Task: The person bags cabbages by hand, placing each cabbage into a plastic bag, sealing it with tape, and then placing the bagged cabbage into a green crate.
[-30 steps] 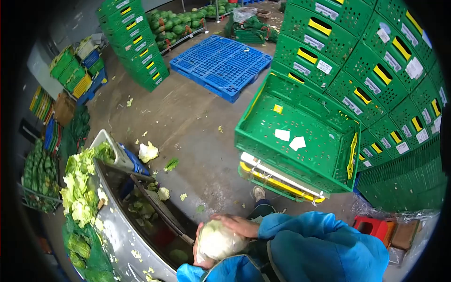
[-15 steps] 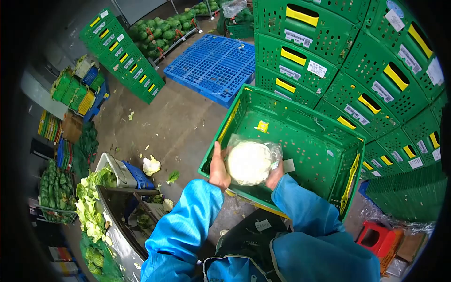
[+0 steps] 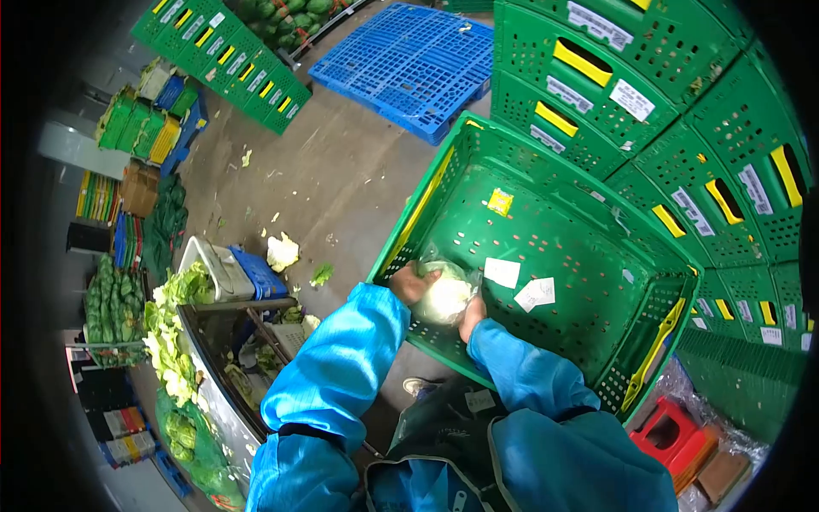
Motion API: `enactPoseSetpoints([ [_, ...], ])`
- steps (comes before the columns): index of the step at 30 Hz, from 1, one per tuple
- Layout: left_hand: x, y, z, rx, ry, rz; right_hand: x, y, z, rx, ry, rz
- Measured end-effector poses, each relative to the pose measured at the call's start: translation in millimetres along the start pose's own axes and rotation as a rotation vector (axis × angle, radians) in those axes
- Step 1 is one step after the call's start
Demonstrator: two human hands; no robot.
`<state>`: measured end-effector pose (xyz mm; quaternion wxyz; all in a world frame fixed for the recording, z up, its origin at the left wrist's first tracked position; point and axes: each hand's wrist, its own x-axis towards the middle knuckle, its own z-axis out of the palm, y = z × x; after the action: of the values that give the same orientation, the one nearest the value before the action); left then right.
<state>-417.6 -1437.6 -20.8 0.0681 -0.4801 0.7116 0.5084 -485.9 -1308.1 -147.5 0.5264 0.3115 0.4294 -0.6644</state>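
A white cauliflower in clear plastic wrap (image 3: 445,299) is held between both hands, low inside the near left corner of a green crate (image 3: 546,226). My left hand (image 3: 413,282) grips it from the left, thumb over the top. On its right side, my right hand (image 3: 472,317) presses against it, fingers partly hidden beneath. White paper labels (image 3: 502,272) and a yellow label (image 3: 500,202) lie on the crate floor.
Stacked green crates (image 3: 597,85) rise behind and to the right. A blue pallet (image 3: 405,64) lies on the floor ahead. At left, a metal-edged bin (image 3: 217,388) holds leaves, beside a white tub (image 3: 209,269). A red stool (image 3: 670,439) stands at lower right.
Both hands have lowered the cauliflower into the crate's near left corner. My left hand has shifted onto its upper side. More of the paper labels shows, and the view has tilted down.
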Motion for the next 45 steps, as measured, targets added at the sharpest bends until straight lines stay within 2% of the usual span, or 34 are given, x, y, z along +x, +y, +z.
enactPoseSetpoints([
  [1, 3.2, -8.5, 1.0, -0.003, 0.072, 0.112, -9.3, -6.8, 2.4, -0.15, 0.017, 0.01],
  [2, 5.8, -16.4, 0.3, -0.01, 0.082, 0.104, -15.5, -12.7, 4.2, -0.298, 0.031, 0.018],
  [4, 8.9, -12.2, -7.0, 0.193, 0.062, 0.085, -19.1, -11.2, -0.2, -0.368, -0.024, 0.068],
  [5, 14.2, -12.0, -7.6, 0.185, -0.061, -0.021, -20.4, -7.1, 1.1, -0.205, -0.095, 0.081],
  [6, 29.6, -38.2, 0.1, 0.219, -0.064, 0.096, -23.8, -4.8, 8.6, -0.042, -0.168, 0.098],
  [8, -2.6, 9.2, 5.8, 0.544, 0.254, -0.077, -20.1, -1.9, 22.3, -0.103, -0.201, 0.132],
  [10, -10.7, -1.0, 18.4, 0.675, 0.453, 0.046, 4.5, 6.7, 14.5, -0.09, -0.155, 0.09],
  [11, 6.3, 14.0, 54.0, 0.288, 0.953, -0.209, 15.9, 5.5, -0.5, -0.111, -0.189, 0.054],
  [12, 12.7, 14.0, 62.9, 0.109, 1.236, -0.398, 27.7, 6.1, -4.9, -0.137, -0.245, 0.037],
  [13, 6.9, 5.1, 61.2, 0.116, 1.32, -0.468, -0.9, -2.6, 20.5, -0.154, -0.369, 0.088],
  [14, 0.3, -7.0, 64.7, 0.34, 1.344, -0.14, -5.5, -4.3, 31.5, -0.194, -0.423, 0.126],
  [16, 29.3, -16.9, 118.9, 0.381, 1.08, -0.358, -9.4, -5.7, 36.3, -0.288, -0.472, 0.157],
  [18, -91.4, 9.4, 37.4, 0.63, 0.591, 0.455, -14.6, -13.4, 37.7, -0.403, -0.495, 0.143],
  [19, -115.5, 13.7, 20.9, 0.441, 0.513, 0.49, -22.6, -19.4, 36.8, -0.461, -0.494, 0.126],
  [20, -138.2, 7.4, 13.9, 0.337, 0.585, 0.552, -31.9, -26.3, 34.1, -0.523, -0.487, 0.091],
  [22, -184.0, -15.3, -0.9, 0.171, 0.612, 0.476, -52.8, -49.1, 27.1, -0.67, -0.469, -0.017],
  [26, -268.3, -126.7, 1.1, 0.125, 0.854, 0.014, -101.7, -55.6, 23.0, -1.018, -0.503, -0.238],
  [28, -324.7, -186.1, -1.4, -0.02, 0.948, -0.224, -128.0, -28.9, 17.3, -1.213, -0.553, -0.294],
  [29, -351.6, -209.7, -2.2, 0.025, 1.044, -0.346, -139.9, -8.8, 11.6, -1.313, -0.583, -0.313],
  [31, -394.4, -276.4, -1.2, 0.046, 1.288, -0.418, -164.8, 45.2, -10.7, -1.524, -0.647, -0.307],
  [34, -476.2, -344.9, -46.3, -0.062, 1.448, -0.587, -181.7, 100.8, -23.7, -1.703, -0.705, -0.403],
  [35, -494.2, -384.2, -57.5, 0.069, 1.666, -0.644, -186.1, 115.9, -24.1, -1.742, -0.709, -0.456],
  [36, -520.6, -417.5, -76.0, 0.113, 1.683, -0.749, -189.1, 129.1, -24.3, -1.78, -0.701, -0.512],
  [39, -591.8, -498.0, -117.5, 0.309, 1.547, -1.263, -191.2, 142.5, -9.6, -1.829, -0.641, -0.743],
  [40, -607.8, -527.5, -116.7, 0.29, 1.541, -1.27, -191.0, 137.0, -0.6, -1.828, -0.604, -0.836],
  [41, -619.7, -563.9, -112.8, 0.306, 1.401, -1.39, -189.8, 127.7, 11.5, -1.807, -0.563, -0.942],
  [43, -642.2, -628.3, -106.0, 0.314, 1.253, -1.491, -186.6, 86.1, 43.3, -1.737, -0.482, -1.175],
  [45, -659.5, -675.0, -99.0, 0.012, 0.915, -1.236, -187.4, 29.2, 82.6, -1.615, -0.42, -1.432],
])
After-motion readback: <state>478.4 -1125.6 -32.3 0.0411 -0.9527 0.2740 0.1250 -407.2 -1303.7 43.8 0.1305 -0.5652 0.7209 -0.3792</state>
